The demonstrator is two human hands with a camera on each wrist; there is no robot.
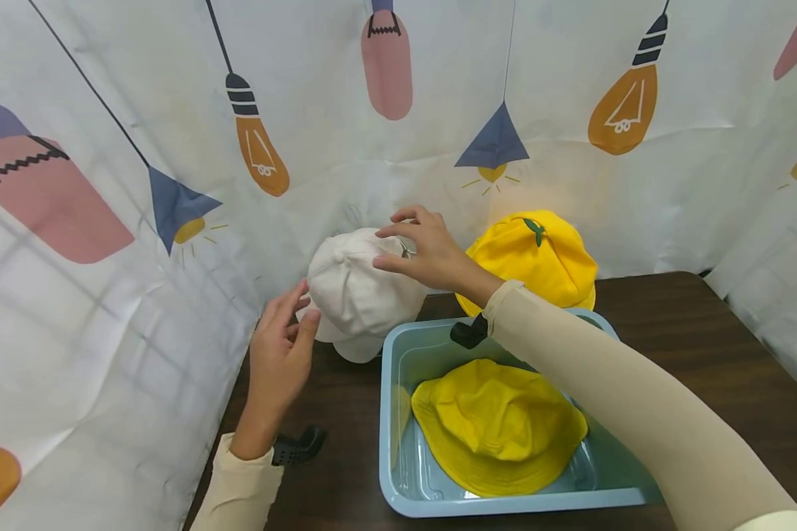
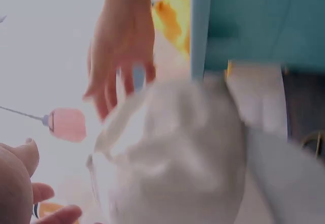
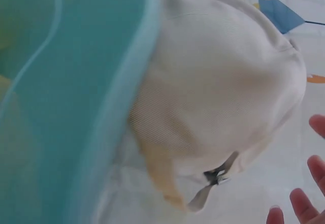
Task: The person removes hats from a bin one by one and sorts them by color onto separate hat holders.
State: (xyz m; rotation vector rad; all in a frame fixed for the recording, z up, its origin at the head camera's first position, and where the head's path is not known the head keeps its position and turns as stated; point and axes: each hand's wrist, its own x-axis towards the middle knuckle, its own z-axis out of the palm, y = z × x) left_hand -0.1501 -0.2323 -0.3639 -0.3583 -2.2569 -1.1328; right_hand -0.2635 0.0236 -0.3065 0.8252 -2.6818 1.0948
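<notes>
While the right hand (image 1: 428,252) hovers near the centre of the head view, its fingers are loosely bent and its thumb stands well away from them, so it is released, with a gap between thumb and fingertips. Below and to the left, the left hand (image 1: 282,346) is released too, its fingers slightly bent and pointing up; whether a fingertip touches anything is hard to tell.

Between the two hands sits a rounded off-white fabric cap (image 1: 352,284), at the middle of the head view, its brim toward the bottom of the frame. The right wrist view shows fingertips at the right edge, apart from this cap, and its back strap with a small silver metal buckle (image 3: 217,176) at lower centre.

Just right of the cap and nearer the bottom of the frame, a light blue rectangular plastic tub (image 1: 398,509) holds a yellow wide-brimmed fabric bucket hat (image 1: 498,428). Behind the tub, right of centre, rests a bright yellow rounded fabric hat (image 1: 544,254) with a green leaf-shaped trim, partly covered by the right forearm. All stand on a dark brown wood-grain table (image 1: 697,332), backed by a white lamp-printed cloth (image 1: 425,147) across the top.
</notes>
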